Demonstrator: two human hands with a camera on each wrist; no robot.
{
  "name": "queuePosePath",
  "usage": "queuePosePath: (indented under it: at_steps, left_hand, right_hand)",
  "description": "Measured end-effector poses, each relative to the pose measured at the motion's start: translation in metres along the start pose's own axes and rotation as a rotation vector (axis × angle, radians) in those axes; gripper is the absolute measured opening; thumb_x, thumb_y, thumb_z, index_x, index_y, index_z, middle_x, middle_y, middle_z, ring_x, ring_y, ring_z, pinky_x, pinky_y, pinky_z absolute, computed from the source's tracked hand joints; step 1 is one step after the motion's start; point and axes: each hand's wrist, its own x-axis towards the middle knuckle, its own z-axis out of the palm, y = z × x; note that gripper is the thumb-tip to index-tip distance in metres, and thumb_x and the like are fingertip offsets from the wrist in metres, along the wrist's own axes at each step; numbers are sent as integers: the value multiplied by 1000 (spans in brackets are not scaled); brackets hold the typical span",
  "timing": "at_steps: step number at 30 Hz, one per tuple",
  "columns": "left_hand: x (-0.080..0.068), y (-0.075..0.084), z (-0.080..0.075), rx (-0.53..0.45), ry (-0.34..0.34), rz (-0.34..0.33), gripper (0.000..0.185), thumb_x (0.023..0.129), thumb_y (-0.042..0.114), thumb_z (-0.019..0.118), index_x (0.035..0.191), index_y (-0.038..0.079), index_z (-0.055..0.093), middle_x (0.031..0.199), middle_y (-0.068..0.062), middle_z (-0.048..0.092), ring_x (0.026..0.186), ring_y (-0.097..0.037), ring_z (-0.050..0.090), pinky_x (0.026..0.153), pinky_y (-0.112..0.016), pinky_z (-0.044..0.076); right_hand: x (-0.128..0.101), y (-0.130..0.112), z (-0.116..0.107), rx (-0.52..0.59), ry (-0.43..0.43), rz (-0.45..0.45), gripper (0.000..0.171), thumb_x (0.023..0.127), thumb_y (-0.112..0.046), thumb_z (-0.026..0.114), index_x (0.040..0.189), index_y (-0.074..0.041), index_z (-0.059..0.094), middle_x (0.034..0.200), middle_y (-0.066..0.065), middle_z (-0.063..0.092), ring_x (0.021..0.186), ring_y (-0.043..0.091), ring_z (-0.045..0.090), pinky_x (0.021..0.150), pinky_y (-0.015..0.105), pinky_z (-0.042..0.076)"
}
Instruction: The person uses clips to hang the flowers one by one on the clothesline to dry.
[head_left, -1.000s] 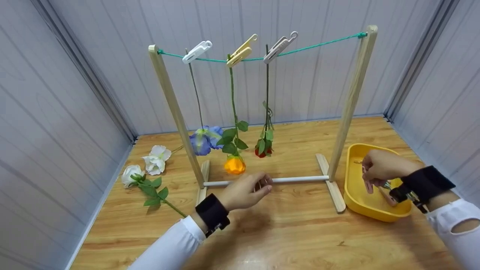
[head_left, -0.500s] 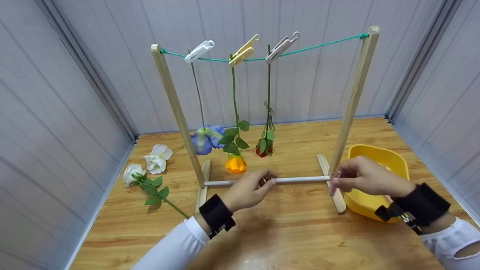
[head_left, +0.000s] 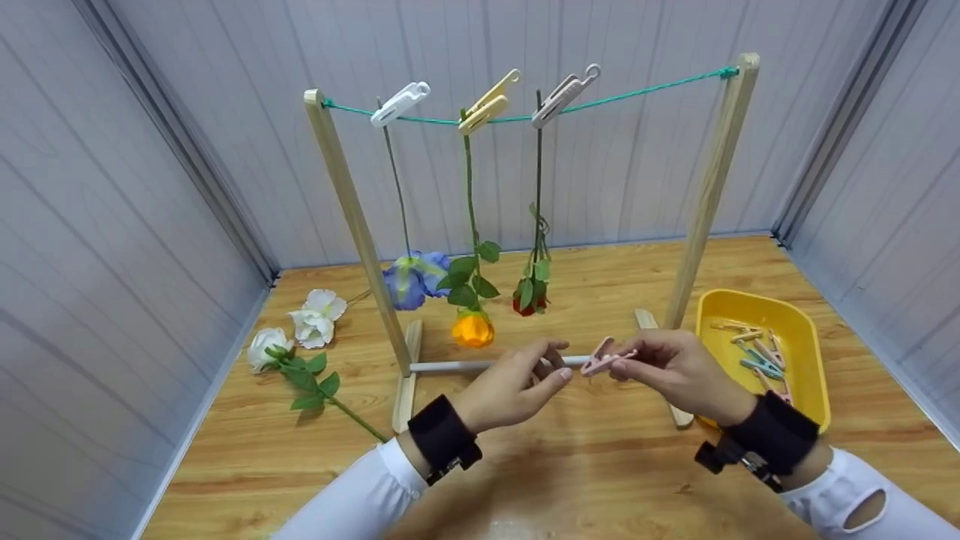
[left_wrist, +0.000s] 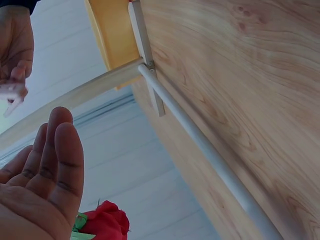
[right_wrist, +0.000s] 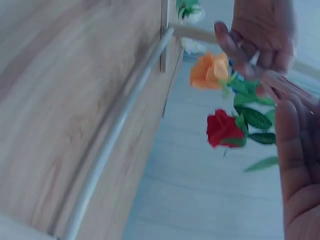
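My right hand point(head_left: 682, 371) pinches a pink clothespin point(head_left: 598, 361) by one end, in front of the rack's white bottom bar point(head_left: 450, 367). Just left of the clothespin, my left hand point(head_left: 510, 386) hovers with loosely bent fingers, holding nothing; in the left wrist view its fingers point(left_wrist: 69, 155) look relaxed. Above, a green cord point(head_left: 637, 94) carries a white clothespin point(head_left: 400, 103), a yellow clothespin point(head_left: 484, 114) and a greyish clothespin point(head_left: 562, 99). From these hang, heads down, a blue flower point(head_left: 405, 286), an orange rose point(head_left: 472, 329) and a red rose point(head_left: 528, 304).
The cord is tied between two wooden posts point(head_left: 351, 202). At right, a yellow tray point(head_left: 816, 367) holds several clothespins point(head_left: 761, 367). A white rose point(head_left: 266, 349) and a white flower point(head_left: 315, 321) lie on the table at left. Panel walls enclose the back and sides.
My right hand has come left from the yellow tray with the pink clothespin, stopping close to my left hand. The left hand has shifted slightly right. The hanging flowers look unchanged.
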Motion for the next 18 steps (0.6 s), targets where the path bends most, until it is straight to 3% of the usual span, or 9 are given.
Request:
queuePosePath:
  at_steps: [5,13,15,18]
  left_hand:
    - [0,4,3,-9,-38,46,52,114,34,58,156,5,50,119,-6,74,93,-7,69,80,-20,57]
    - [-1,6,6,-13,-8,89,34,117,26,50,145,6,59,90,6,56,72,-3,46,65,-18,40]
    - [-1,6,6,0,3,90,31,118,25,47,140,6,60,89,7,52,71,-4,43,65,-19,38]
    - [-1,5,6,42,13,90,28,119,24,46,135,7,62,88,6,49,71,-5,43,65,-20,37]
  right_hand:
    - [1,4,16,13,55,-40,17,99,18,63,107,9,75,99,10,82,87,4,78,74,22,64]
    - [3,10,31,174,92,-119,17,97,23,61,107,15,73,108,5,83,94,9,80,81,26,65]
    - [3,11,33,149,120,-107,17,96,23,63,106,15,74,104,4,83,91,8,80,79,24,65]
    - [4,11,35,7,188,-72,16,92,21,70,101,9,76,95,1,81,84,3,75,74,19,62]
